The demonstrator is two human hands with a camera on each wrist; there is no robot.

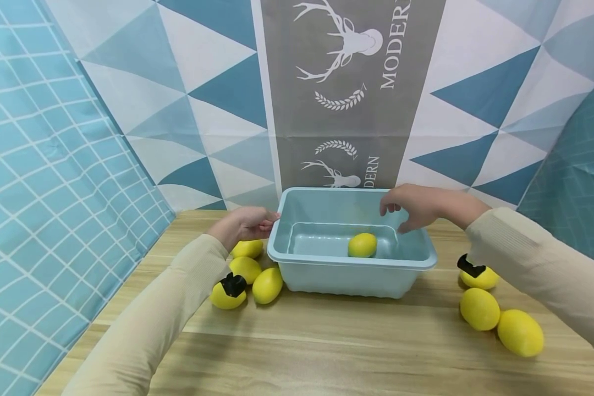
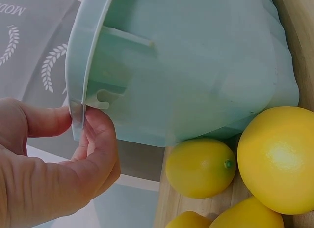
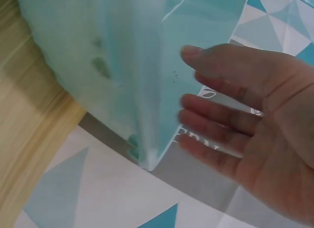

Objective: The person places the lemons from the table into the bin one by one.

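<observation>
A pale blue plastic bin [image 1: 346, 278] stands on the wooden table with one lemon [image 1: 362, 245] inside it. My left hand [image 1: 249, 223] pinches the bin's left rim; the left wrist view shows thumb and fingers [image 2: 100, 132] on either side of that rim. Over the bin's right end hovers my right hand [image 1: 413, 208], holding nothing, its fingers [image 3: 216, 112] apart and loosely bent. Several lemons [image 1: 268, 286] lie against or near the bin's left side, below the left hand. Under the right forearm lie more lemons [image 1: 480, 309].
The wooden table [image 1: 317, 352] carries everything. Behind the bin rises a patterned cloth backdrop [image 1: 227, 104] with triangles and deer heads. A blue grid-patterned cloth [image 1: 44, 181] borders the table on the left, and a teal one [image 1: 574, 181] hangs at the right.
</observation>
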